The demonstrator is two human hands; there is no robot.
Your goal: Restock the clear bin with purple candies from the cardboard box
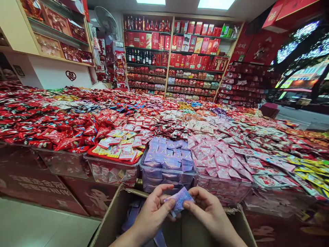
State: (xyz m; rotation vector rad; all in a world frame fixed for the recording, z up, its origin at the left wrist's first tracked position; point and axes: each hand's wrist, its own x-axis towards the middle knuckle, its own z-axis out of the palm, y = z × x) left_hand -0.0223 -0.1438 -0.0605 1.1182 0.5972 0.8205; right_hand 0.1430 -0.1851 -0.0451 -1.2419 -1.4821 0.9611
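Between both hands is a small purple candy packet (pixel 180 200), held over an open cardboard box (pixel 113 209). My left hand (pixel 156 209) pinches its left end, thumb on top. On the other end, my right hand (pixel 205 207) grips with thumb and forefinger. More purple packets (pixel 132 216) lie inside the box, partly hidden by my left arm. Just beyond my hands stands a clear plastic bin (pixel 167 171) filled with neatly stacked purple packets (pixel 168 154) of similar look.
Left of the purple bin sits a bin of yellow and pink packets (pixel 119 145); to its right are pink packets (pixel 218 156). Heaps of red packets (pixel 74 132) spread leftward. Shelves (pixel 169 44) with bottles and red boxes line the back wall. A fan (pixel 106 20) hangs at upper left.
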